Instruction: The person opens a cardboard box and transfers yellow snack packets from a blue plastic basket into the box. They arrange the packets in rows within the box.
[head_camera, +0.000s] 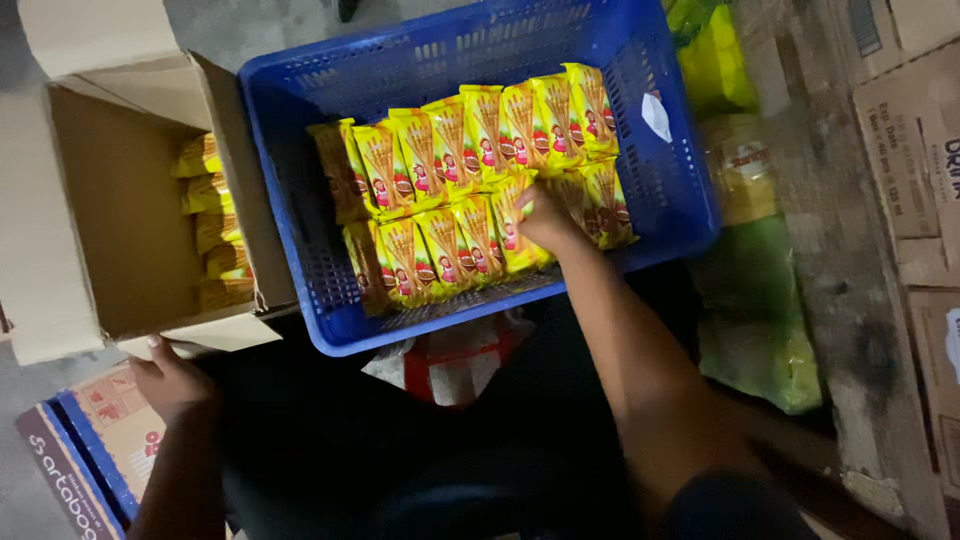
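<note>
On a dim grey concrete floor (250, 22), seen from above, stands an open cardboard box (110, 215) at the left, its flaps spread, with a row of about five yellow packets (212, 222) stacked along its right inner wall. Just beside the box sits a blue plastic crate (450, 60) with slotted walls. Inside the crate lie yellow snack packets (440, 150) in two overlapping rows, roughly eight in the back row and seven in the front; each is a flat yellow pouch printed with a cone and a small red figure. A scrap of white paper (656, 116) clings to the crate's right wall. Brown cartons (915, 150) line the right edge, two at least, and green and yellow bags (760, 320) lie between them and the crate. A flat carton with a blue border (85, 450) lies at the lower left.

The right hand (545, 218) reaches into the crate, its fingers curled down onto the front row of packets; whether it grips one I cannot tell. The left hand (168, 378) rests half closed against the box's lower flap, holding nothing.
</note>
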